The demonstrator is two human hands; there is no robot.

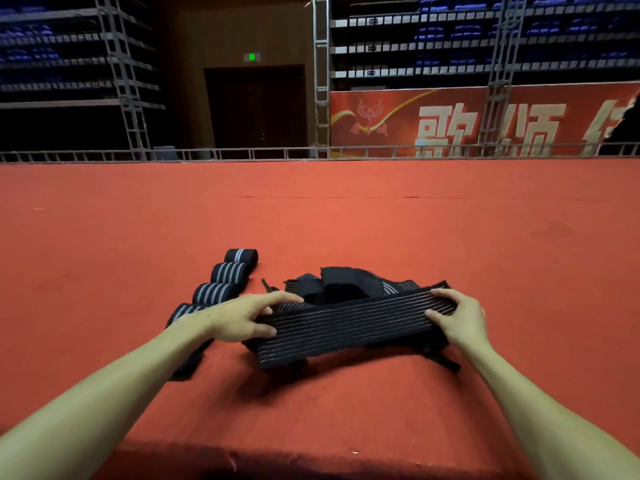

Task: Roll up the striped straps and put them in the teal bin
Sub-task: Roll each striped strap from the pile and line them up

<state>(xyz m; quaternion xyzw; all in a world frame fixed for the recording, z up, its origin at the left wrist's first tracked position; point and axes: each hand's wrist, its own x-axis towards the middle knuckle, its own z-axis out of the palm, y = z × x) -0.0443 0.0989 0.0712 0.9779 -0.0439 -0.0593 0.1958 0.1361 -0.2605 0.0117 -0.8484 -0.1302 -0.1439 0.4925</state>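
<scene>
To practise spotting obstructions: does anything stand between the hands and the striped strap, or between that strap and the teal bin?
Nothing stands between them: the left hand and right hand grip the ends of the striped strap. No teal bin shows in this view, so that path cannot be judged.

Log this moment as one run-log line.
left hand grips striped strap | right hand grips other end | strap spread between hands | rolled straps beside left forearm | teal bin not in view
</scene>
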